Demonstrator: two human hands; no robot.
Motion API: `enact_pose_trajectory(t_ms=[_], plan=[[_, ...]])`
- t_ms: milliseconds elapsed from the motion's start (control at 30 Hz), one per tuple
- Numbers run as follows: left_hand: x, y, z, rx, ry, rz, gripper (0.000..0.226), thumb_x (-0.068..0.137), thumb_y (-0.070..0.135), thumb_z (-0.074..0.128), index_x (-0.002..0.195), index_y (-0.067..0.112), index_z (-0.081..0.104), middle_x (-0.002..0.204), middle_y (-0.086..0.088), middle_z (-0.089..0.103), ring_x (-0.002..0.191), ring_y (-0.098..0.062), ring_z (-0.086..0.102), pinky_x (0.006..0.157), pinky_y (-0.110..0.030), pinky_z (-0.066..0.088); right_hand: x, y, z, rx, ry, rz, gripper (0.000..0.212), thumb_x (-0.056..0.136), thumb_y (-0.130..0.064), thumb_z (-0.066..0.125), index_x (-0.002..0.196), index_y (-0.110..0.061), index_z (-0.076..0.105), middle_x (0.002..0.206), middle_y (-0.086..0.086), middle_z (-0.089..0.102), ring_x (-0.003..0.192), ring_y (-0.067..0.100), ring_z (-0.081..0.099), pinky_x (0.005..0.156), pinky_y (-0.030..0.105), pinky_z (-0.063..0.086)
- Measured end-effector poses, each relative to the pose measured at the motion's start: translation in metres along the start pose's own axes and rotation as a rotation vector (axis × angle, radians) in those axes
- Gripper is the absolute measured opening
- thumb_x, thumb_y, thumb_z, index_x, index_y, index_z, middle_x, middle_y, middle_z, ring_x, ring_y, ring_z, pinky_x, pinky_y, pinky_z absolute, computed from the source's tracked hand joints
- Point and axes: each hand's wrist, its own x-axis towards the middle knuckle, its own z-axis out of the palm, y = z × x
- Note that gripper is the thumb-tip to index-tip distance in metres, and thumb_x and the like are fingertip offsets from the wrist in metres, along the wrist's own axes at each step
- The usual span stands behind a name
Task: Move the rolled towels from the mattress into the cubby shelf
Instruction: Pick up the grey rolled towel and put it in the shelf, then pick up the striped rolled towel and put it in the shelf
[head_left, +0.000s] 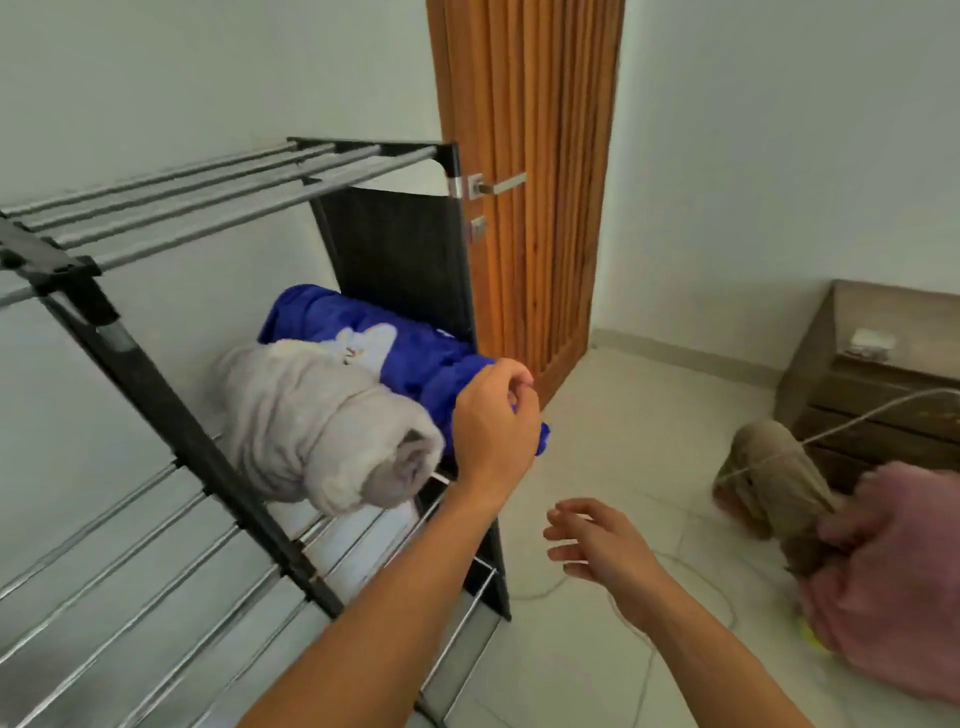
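A rolled blue towel (415, 358) with a white print lies on a middle tier of the metal-bar shelf (156, 202), against its dark side panel. A rolled grey-white towel (322, 431) lies beside it on the same tier, its end sticking out over the front bars. My left hand (493, 421) is closed on the front end of the blue towel. My right hand (597, 540) hovers lower and to the right, fingers apart, holding nothing. At the right lies a rolled tan towel (769, 473) and a pink bundle (893, 571), both blurred. The mattress is out of view.
A wooden door (530, 156) with a metal handle stands just behind the shelf. A brown wooden cabinet (883, 364) sits at the right wall. A thin white cable (857, 426) runs across the tiled floor (597, 649) and over the tan towel.
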Motion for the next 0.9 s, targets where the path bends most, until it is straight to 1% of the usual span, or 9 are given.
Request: enact_pose_trajectory(t_ms=[133,200,267,400,500,600,700,833,900], plan=[[-0.06,0.016,0.119,0.167,-0.748,-0.047,0.021,0.087,0.021,0.05,0.097,0.018,0.068,0.101,-0.011,0.072,0.097,-0.032,0.064,0.081,-0.035,0.052,-0.047,0.054,-0.108,0.075,0.309,0.119,0.02,0.088,-0.022,0.064,0.105,-0.012,0.061,0.091,0.005,0.068,0.069,0.016,0.064,0.06,0.023,0.047],[-0.098,0.037,0.171,0.206,-1.001,0.077,0.02,0.086,0.023,0.049,0.09,0.015,0.068,0.101,-0.013,0.071,0.098,-0.035,0.064,0.082,-0.039,0.054,-0.09,0.083,-0.164,0.177,0.48,0.153,0.015,0.09,-0.022,0.061,0.102,-0.013,0.061,0.089,0.004,0.066,0.069,0.015,0.062,0.061,0.023,0.046],[-0.139,0.067,0.211,0.177,-1.159,0.204,0.021,0.085,0.02,0.049,0.087,0.011,0.068,0.098,-0.014,0.072,0.096,-0.035,0.065,0.08,-0.04,0.053,-0.14,0.115,-0.212,0.348,0.662,0.181,0.016,0.092,-0.022,0.058,0.104,-0.011,0.06,0.091,0.006,0.066,0.072,0.017,0.061,0.065,0.026,0.047],[-0.215,0.133,0.268,0.121,-1.344,0.422,0.021,0.082,0.019,0.052,0.083,0.011,0.071,0.09,-0.01,0.074,0.093,-0.031,0.066,0.076,-0.036,0.05,-0.241,0.176,-0.273,0.803,0.989,0.163,0.011,0.095,-0.016,0.051,0.095,-0.009,0.06,0.092,0.01,0.062,0.076,0.02,0.058,0.071,0.029,0.046],[-0.271,0.19,0.302,0.082,-1.429,0.579,0.021,0.083,0.018,0.053,0.084,0.011,0.073,0.092,-0.007,0.075,0.093,-0.026,0.067,0.078,-0.033,0.049,-0.3,0.216,-0.302,0.997,1.159,0.126,0.01,0.096,-0.016,0.052,0.095,-0.011,0.06,0.096,0.012,0.063,0.08,0.021,0.059,0.077,0.032,0.047],[-0.333,0.245,0.33,0.088,-1.541,0.707,0.021,0.086,0.02,0.053,0.085,0.01,0.071,0.093,-0.007,0.074,0.091,-0.025,0.067,0.079,-0.033,0.05,-0.351,0.254,-0.335,1.095,1.262,0.08,0.01,0.095,-0.017,0.054,0.099,-0.012,0.061,0.097,0.012,0.066,0.081,0.022,0.061,0.069,0.03,0.047],[-0.392,0.29,0.361,0.174,-1.633,0.81,0.02,0.084,0.023,0.054,0.08,0.01,0.069,0.089,-0.008,0.074,0.09,-0.026,0.067,0.079,-0.034,0.05,-0.405,0.284,-0.375,1.198,1.364,0.045,0.011,0.096,-0.017,0.052,0.1,-0.011,0.06,0.094,0.012,0.065,0.079,0.021,0.06,0.069,0.029,0.047],[-0.465,0.352,0.381,0.226,-1.746,0.854,0.018,0.085,0.02,0.053,0.068,0.022,0.061,0.071,0.004,0.064,0.081,-0.019,0.063,0.071,-0.027,0.046,-0.482,0.319,-0.418,1.373,1.503,-0.06,0.016,0.097,-0.02,0.051,0.107,-0.01,0.059,0.098,0.013,0.064,0.08,0.021,0.059,0.071,0.031,0.048],[-0.5,0.382,0.389,0.213,-1.805,0.887,0.017,0.085,0.021,0.053,0.07,0.02,0.06,0.073,0.002,0.062,0.082,-0.019,0.064,0.07,-0.029,0.046,-0.51,0.333,-0.435,1.458,1.559,-0.146,0.017,0.098,-0.019,0.048,0.11,-0.009,0.056,0.096,0.013,0.063,0.077,0.02,0.057,0.07,0.029,0.046]])
